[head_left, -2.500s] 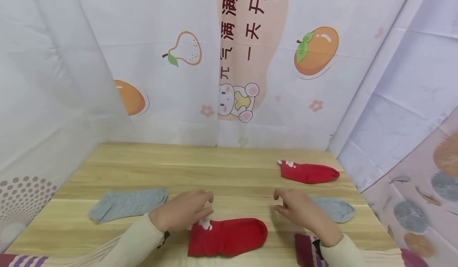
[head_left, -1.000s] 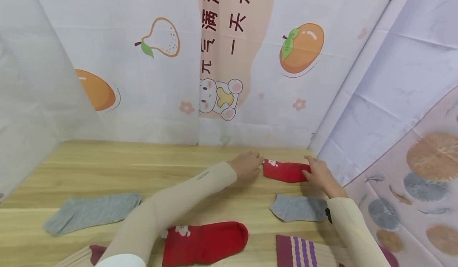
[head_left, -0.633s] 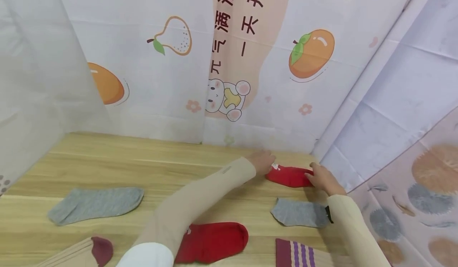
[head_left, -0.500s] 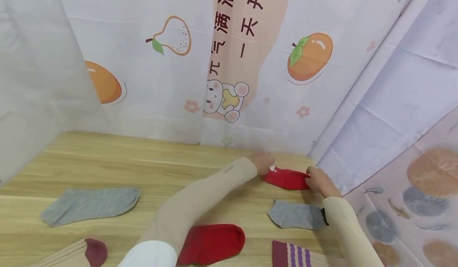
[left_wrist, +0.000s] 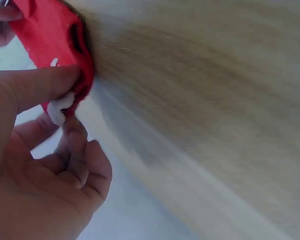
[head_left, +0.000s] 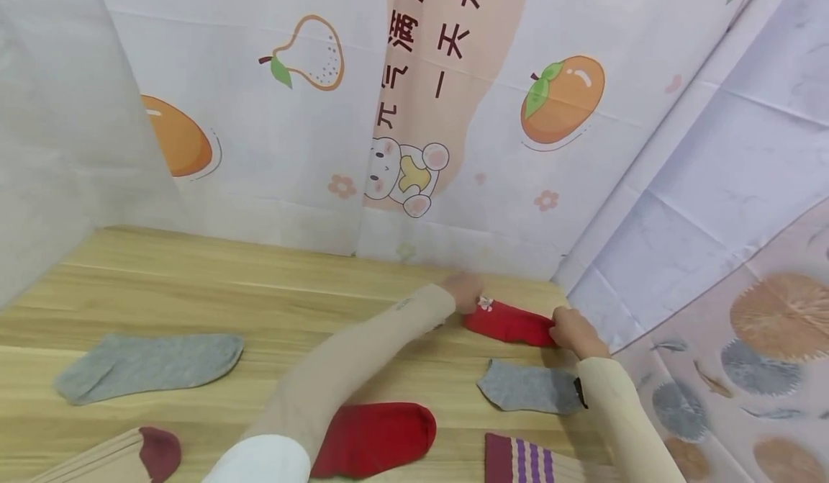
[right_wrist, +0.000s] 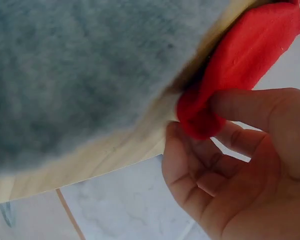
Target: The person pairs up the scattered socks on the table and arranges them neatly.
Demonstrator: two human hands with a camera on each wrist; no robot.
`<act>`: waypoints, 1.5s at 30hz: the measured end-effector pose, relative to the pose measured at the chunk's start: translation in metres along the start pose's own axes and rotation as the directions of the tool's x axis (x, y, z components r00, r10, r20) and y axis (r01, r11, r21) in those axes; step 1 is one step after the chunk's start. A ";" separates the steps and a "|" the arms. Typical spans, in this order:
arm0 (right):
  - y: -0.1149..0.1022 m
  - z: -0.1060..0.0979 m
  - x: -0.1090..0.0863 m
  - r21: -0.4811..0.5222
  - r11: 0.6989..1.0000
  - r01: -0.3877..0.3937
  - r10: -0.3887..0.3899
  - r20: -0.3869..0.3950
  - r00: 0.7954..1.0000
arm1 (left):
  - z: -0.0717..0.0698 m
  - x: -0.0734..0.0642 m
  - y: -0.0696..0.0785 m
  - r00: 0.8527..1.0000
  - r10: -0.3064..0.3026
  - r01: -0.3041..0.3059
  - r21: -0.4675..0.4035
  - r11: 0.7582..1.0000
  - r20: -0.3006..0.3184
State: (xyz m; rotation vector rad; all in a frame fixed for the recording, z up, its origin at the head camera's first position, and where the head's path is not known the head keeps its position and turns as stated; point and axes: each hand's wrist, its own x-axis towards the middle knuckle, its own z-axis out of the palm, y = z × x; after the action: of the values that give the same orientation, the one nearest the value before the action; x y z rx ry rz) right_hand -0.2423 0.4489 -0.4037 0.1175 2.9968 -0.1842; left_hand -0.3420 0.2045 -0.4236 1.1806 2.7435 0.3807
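A red sock [head_left: 512, 323] with a small white figure at its cuff is stretched between both hands at the back right of the table. My left hand [head_left: 463, 292] pinches the cuff between thumb and fingers, as the left wrist view shows beside the sock's opening [left_wrist: 76, 42]. At the toe end, my right hand [head_left: 578, 332] pinches the tip; the right wrist view shows the thumb over the folded red toe [right_wrist: 197, 117]. Just in front lies a grey sock [head_left: 531, 387], its end partly hidden under the right wrist.
Another red sock [head_left: 382, 438] lies at the front, partly covered by the left sleeve. A second grey sock [head_left: 152, 366] lies at the left. Striped socks, one beige with maroon toe [head_left: 158, 454], one with purple stripes [head_left: 518, 460], lie near the front edge. Printed curtains [head_left: 311, 195] enclose the wooden table.
Both hands moved from the front of the table to the back red sock and took hold of its two ends. The sock has since shifted slightly left and toward the front.
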 end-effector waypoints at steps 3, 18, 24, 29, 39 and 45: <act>0.003 -0.001 -0.003 0.044 0.999 0.015 -0.016 0.013 1.000 | 0.004 -0.001 -0.010 0.999 0.014 -0.010 -0.105 0.994 0.035; -0.017 0.005 -0.034 0.179 0.971 0.160 -0.108 -0.273 0.956 | -0.016 -0.042 -0.051 0.997 0.056 -0.039 -0.302 0.953 0.049; -0.026 0.016 -0.039 0.163 0.970 0.178 -0.114 -0.338 0.934 | -0.021 -0.057 -0.058 0.997 0.072 -0.055 -0.316 0.947 0.041; -0.032 0.019 -0.045 0.150 0.968 0.203 -0.135 -0.373 0.918 | -0.025 -0.066 -0.063 0.997 0.056 -0.036 -0.363 0.931 0.045; -0.054 0.005 -0.043 0.136 0.952 0.273 -0.201 -0.393 0.897 | -0.040 -0.098 -0.072 1.000 0.012 -0.008 -0.470 0.882 0.004; -0.060 0.009 -0.053 0.137 0.945 0.297 -0.230 -0.366 0.902 | -0.039 -0.117 -0.069 0.999 0.041 -0.031 -0.556 0.830 0.005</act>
State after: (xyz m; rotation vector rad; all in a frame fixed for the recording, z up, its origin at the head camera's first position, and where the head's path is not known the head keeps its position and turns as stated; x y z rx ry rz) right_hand -0.1938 0.3846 -0.3985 -0.2722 3.3290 -0.5335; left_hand -0.3188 0.0666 -0.4032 1.0549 2.3299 1.0809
